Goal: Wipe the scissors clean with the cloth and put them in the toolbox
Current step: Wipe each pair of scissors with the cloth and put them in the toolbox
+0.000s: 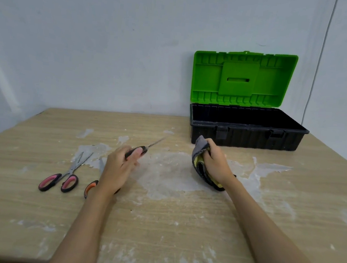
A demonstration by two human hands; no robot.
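My left hand grips the black handles of a pair of scissors; the thin blades point up and to the right, above the table. My right hand grips a bunched grey and yellow cloth that rests on the table, a short way right of the blade tips. Pink-handled scissors lie flat at the left. Orange-handled scissors lie beside them, mostly hidden under my left wrist. The toolbox, black with its green lid standing open, sits at the back right; its inside looks dark.
The wooden table is smeared with pale dried patches around the middle. A wall stands close behind the toolbox. A thin cable runs down the wall at the right. The table's front edge lies just below my forearms.
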